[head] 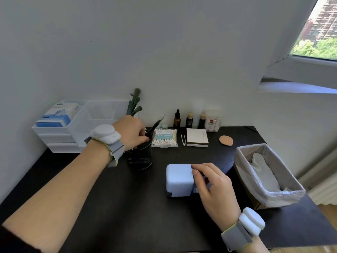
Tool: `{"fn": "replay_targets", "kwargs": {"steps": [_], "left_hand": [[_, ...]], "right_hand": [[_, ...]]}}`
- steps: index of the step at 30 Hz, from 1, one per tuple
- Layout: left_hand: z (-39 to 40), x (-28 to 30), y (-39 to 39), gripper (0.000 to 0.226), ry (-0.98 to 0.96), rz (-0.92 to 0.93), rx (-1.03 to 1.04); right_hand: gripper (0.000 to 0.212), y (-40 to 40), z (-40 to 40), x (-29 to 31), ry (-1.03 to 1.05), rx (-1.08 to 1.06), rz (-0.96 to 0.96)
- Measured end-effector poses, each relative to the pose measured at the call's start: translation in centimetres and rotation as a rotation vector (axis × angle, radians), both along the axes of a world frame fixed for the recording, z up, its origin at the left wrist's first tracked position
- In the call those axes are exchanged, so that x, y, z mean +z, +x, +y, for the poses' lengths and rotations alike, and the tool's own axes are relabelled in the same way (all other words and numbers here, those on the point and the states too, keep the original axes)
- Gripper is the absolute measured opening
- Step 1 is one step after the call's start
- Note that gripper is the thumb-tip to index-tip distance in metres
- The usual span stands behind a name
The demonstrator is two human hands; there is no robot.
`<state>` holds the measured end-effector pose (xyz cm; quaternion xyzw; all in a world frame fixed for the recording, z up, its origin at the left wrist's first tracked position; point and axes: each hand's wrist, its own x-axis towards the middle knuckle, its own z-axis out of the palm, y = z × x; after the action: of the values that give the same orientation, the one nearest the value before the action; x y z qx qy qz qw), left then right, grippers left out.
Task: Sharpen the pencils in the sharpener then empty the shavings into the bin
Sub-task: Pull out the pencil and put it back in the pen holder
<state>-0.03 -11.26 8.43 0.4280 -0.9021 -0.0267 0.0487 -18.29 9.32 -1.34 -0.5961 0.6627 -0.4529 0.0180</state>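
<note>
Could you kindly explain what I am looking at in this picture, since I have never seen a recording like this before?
There is no machine: a camera worn on a person's head looks down at their two bare hands, each wrist wearing a strapped band. The left hand reaches into a dark pen cup, fingers curled round a dark pencil. The right hand pinches the side of a pale blue sharpener on the black desk. A lined bin stands at the right; cotton swabs and small bottles sit behind.

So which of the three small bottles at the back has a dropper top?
The amber bottle, leftmost of the three; the other two bottles are darker, with plain gold-toned caps.
</note>
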Motion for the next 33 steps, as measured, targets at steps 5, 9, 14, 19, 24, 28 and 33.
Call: {"fn": "replay_targets", "kwargs": {"steps": [5, 9, 14, 19, 24, 28, 33], "left_hand": [[-0.6, 0.4, -0.3, 0.017, 0.173, -0.192, -0.118], [-0.8, 0.7, -1.0, 0.021, 0.224, -0.382, -0.183], [-0.2, 0.7, -2.2, 0.022, 0.262, -0.548, -0.174], [-0.3, 0.9, -2.5, 0.024, 0.305, -0.623, -0.179], [-0.4, 0.8, -2.8, 0.026, 0.334, -0.627, -0.162], [-0.2, 0.5, -3.0, 0.028, 0.311, -0.65, -0.135], [-0.2, 0.2, -3.0, 0.03, 0.282, -0.656, -0.075]], "right_hand": [[0.028, 0.0, 0.1, -0.1, 0.011, 0.0, -0.01], [0.033, -0.2, 0.2, -0.4, 0.001, 0.002, -0.034], [0.033, -0.6, 0.4, -0.5, -0.028, -0.013, -0.042], [0.033, -0.9, 0.6, -0.4, -0.021, -0.005, -0.036], [0.034, -1.1, 0.7, -0.3, -0.017, -0.002, -0.033], [0.034, -1.3, 0.6, -0.5, -0.016, -0.009, -0.042], [0.037, -1.2, 0.3, -0.6, -0.005, -0.017, -0.039]]}}
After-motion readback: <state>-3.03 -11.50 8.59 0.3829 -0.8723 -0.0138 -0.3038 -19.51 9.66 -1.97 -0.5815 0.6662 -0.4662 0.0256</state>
